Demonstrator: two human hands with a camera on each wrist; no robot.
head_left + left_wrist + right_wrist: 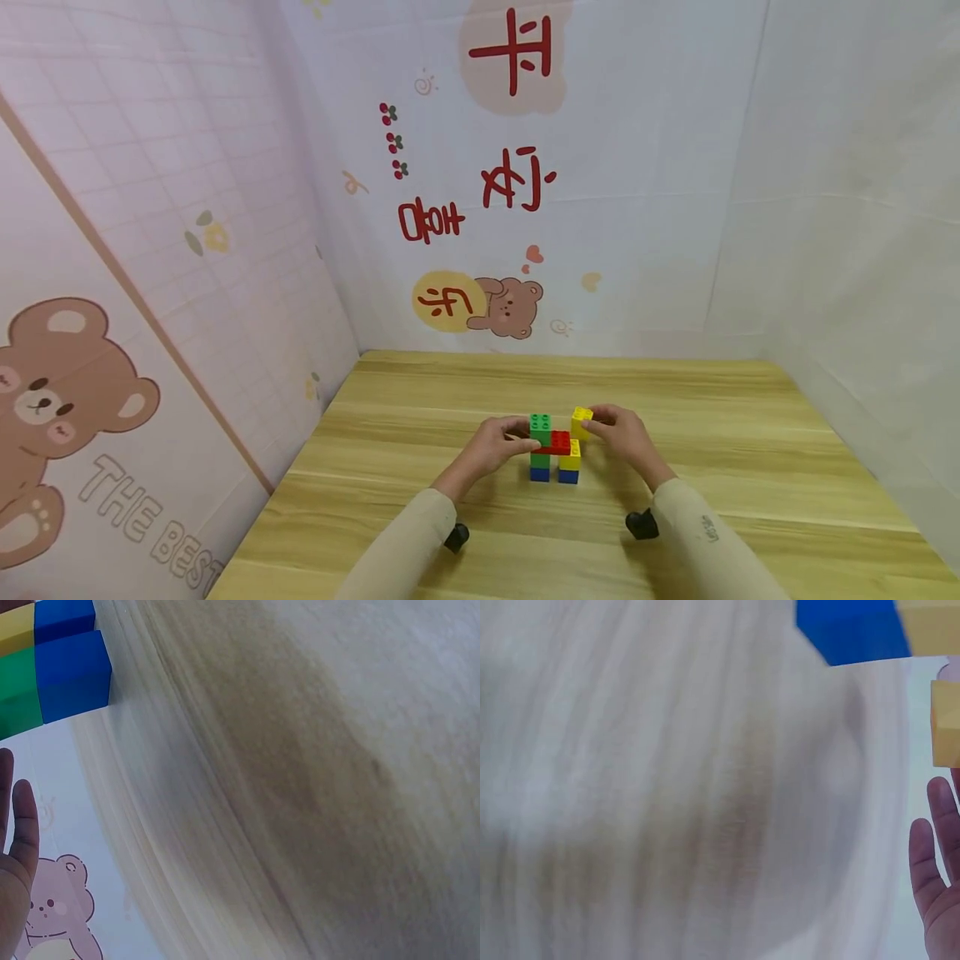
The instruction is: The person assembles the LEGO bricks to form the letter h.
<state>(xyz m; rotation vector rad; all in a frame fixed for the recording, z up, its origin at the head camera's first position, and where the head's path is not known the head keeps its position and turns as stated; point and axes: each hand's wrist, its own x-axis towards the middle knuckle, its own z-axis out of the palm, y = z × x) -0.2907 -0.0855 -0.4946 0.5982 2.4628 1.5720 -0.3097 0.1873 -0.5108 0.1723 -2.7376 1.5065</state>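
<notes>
Toward the middle of the table stands a small structure of toy building blocks. Its left column has a blue block (539, 475) at the bottom and green blocks (540, 427) above. On the right, a yellow block (572, 460) sits on another blue block (568, 477). A red block (560, 440) spans between the columns. My left hand (495, 447) holds the left column near its top, thumb in front and fingers partly hidden behind. In my right hand (624, 433) a separate yellow block (580, 423) is pinched, raised above the right column; the right wrist view shows this yellow block (946, 724) apart from the structure.
The wood-grain table (390, 400) meets a white printed cloth (637, 208) at the back and sides. Black wrist devices (642, 524) are worn under both forearms, close over the table.
</notes>
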